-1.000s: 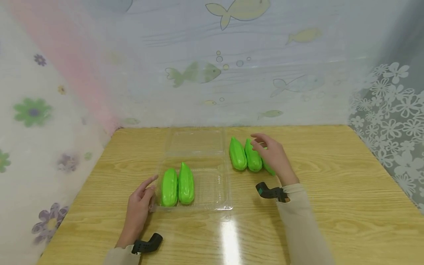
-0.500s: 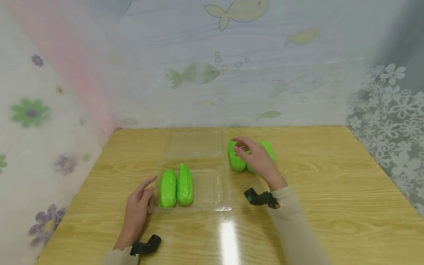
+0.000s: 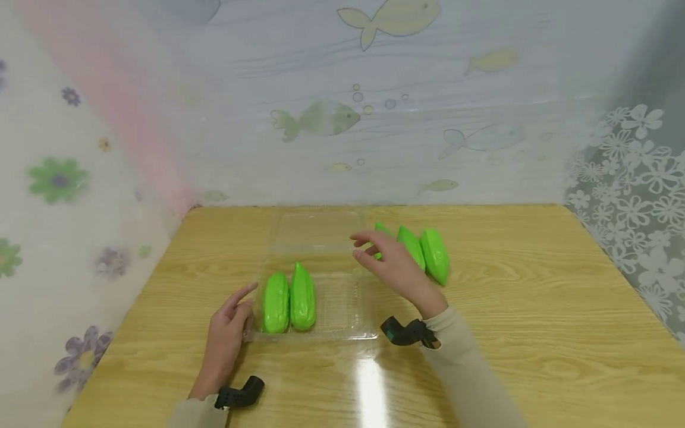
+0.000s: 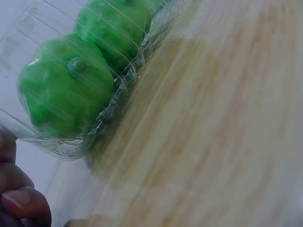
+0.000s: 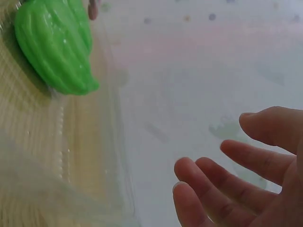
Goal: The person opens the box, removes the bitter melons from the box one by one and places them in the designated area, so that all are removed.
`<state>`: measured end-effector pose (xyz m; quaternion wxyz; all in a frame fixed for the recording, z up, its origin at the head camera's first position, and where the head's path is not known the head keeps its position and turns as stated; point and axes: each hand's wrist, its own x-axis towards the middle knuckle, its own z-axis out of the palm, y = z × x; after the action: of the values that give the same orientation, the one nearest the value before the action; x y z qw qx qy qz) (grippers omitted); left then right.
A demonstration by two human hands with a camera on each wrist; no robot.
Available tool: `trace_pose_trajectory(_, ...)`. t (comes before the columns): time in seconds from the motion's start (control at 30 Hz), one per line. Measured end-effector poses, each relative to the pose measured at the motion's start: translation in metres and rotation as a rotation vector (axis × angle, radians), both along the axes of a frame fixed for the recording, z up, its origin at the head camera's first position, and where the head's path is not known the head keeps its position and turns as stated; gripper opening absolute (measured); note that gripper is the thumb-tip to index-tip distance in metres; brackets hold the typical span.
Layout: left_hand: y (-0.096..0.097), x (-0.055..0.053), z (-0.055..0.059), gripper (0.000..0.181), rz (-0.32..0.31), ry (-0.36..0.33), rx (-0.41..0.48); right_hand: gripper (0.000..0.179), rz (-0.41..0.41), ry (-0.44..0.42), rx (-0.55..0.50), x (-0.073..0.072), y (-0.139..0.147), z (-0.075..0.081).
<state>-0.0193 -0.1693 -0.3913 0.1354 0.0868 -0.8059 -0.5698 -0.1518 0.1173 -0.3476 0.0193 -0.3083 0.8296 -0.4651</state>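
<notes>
A clear plastic clamshell box (image 3: 334, 306) lies on the table, lid (image 3: 316, 229) folded back. Two glossy green ridged toy vegetables (image 3: 302, 300) sit side by side in its left half. At the box's left edge, my left hand (image 3: 226, 324) holds the rim; in the left wrist view its fingers (image 4: 26, 201) curl beside the box corner. My right hand (image 3: 396, 264) is above the box's right edge with fingers loosely bent and nothing in them. Three more green toy vegetables (image 3: 434, 255) lie right of the box, the nearest one partly hidden behind this hand.
The wooden table (image 3: 535, 309) meets a pale wall curtain printed with fish (image 3: 329, 117) at its back edge. A flowered curtain hangs at the left, and white flower patterns (image 3: 647, 196) cover the right side.
My right hand has moved left, from above the loose vegetables to the box's right edge, carrying nothing. My left hand stays on the box.
</notes>
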Motion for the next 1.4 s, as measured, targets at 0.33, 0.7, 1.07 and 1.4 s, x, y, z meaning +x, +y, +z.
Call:
trace_pose_trajectory(0.33,0.001,0.001,0.003,0.033,0.009,-0.014,0.006,0.029,0.062,-0.003,0.027,0.014,-0.017,0.002)
trace_pose_trajectory(0.7,0.0,-0.002,0.002,0.033,0.003,-0.004,0.002,0.032,0.105,0.025,0.122,0.027,-0.033,0.003)
trace_pose_trajectory(1.07,0.0,0.0,0.002,0.033,0.004,-0.02,0.025,0.038,0.123,-0.014,0.307,0.039,-0.056,-0.007)
trace_pose_trajectory(1.4,0.0,0.0,0.001,0.032,0.008,-0.015,0.005,0.052,0.103,-0.012,0.344,0.048,-0.07,-0.026)
